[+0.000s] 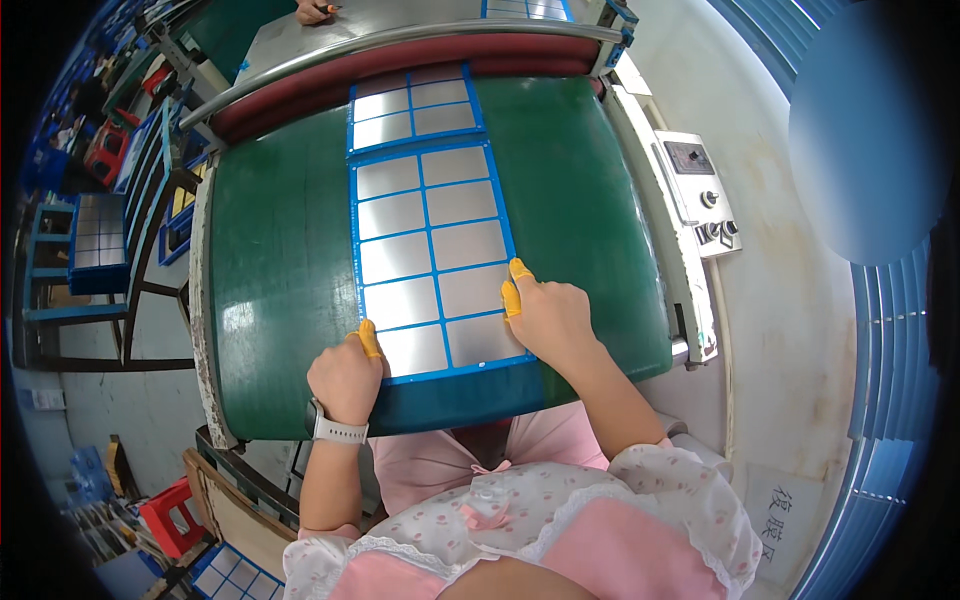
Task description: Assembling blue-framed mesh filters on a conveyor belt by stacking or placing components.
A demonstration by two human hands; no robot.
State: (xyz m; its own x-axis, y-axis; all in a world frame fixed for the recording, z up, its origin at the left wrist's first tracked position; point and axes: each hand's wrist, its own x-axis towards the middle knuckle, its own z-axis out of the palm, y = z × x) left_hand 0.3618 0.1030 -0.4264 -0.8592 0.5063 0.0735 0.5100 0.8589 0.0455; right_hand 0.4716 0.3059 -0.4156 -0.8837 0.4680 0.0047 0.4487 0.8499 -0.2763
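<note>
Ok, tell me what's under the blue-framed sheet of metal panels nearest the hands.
The blue-framed sheet lies flat on the green belt, which shows all round it. Both hands, left and right, rest on its near corners. Anything beneath is covered.

A: Are there any signs or labels about?

B: One sign (792,513) shows at the lower right, a pale sheet with dark characters, lying flat beside the machine and partly cut off by the rim.

A: Any screens?

B: The grey control box (700,190) on the right side of the green belt (280,260) carries a small dark rectangular panel (690,157) near its top; whether that is a screen or a label cannot be told.

A: Packages?

B: None can be made out.
</note>
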